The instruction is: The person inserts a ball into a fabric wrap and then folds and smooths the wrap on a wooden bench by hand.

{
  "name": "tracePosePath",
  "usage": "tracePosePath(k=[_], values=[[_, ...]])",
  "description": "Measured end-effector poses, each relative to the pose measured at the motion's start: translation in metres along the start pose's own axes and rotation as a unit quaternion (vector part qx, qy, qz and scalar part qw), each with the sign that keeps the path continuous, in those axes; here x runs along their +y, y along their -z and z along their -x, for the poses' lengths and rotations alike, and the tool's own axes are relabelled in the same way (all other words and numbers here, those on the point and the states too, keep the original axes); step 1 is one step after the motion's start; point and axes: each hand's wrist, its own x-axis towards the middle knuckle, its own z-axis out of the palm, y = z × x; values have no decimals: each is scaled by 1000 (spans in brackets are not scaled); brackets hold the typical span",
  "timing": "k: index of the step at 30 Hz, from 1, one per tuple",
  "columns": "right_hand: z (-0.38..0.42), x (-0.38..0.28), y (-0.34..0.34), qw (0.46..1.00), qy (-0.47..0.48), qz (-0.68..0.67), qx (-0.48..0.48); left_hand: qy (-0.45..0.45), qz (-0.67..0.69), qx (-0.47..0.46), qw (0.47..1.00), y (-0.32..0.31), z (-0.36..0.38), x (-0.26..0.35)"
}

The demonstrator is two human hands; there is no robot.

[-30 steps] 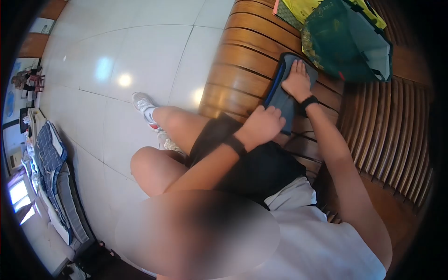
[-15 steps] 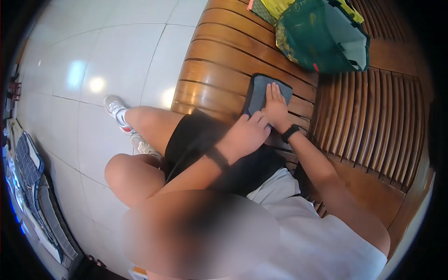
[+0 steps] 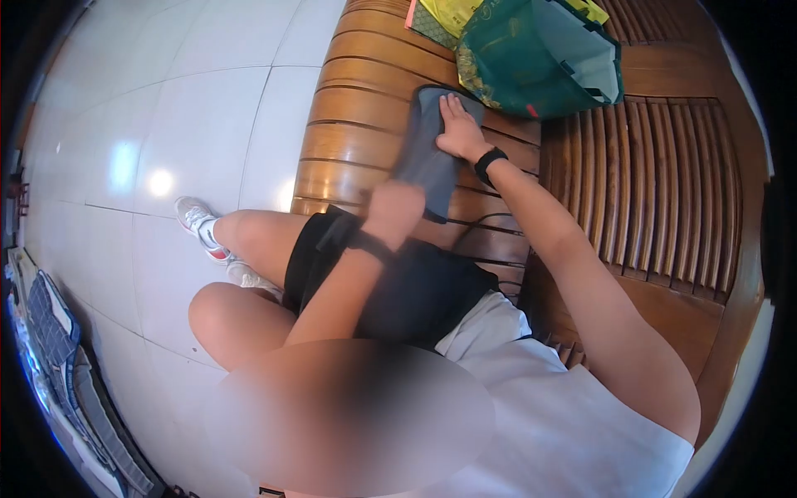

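A grey fabric case with dark edging (image 3: 430,170) lies on the wooden bench seat, stretched out toward my lap. My right hand (image 3: 461,131) rests on its upper part, palm down, with the fingers extended and the thumb apart. My left hand (image 3: 394,214) is beside the lower left edge of the case, above my black shorts. Motion smears its fingers, so whether they grip the edge is unclear. Both wrists wear dark bands.
A green bag (image 3: 531,62) and a yellow bag (image 3: 452,18) stand on the bench (image 3: 353,108) beyond the case. The slatted backrest (image 3: 656,199) is at the right. A thin dark cord lies on the seat near my lap.
The grey case now looks longer and spread out. My right hand has moved up and left on it, while my left hand has shifted left and down, away from my right.
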Motion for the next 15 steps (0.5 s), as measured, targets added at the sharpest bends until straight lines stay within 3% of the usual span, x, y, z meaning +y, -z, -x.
tracePosePath(k=[5,12,15], values=[[30,45,-4,993,88,-72,-20,-66,89,1,994,26,6,4],[65,73,-5,996,60,-63,-38,-147,183,-10,972,37,12,10],[66,72,3,995,40,-61,-73,-128,156,-13,979,33,18,10]])
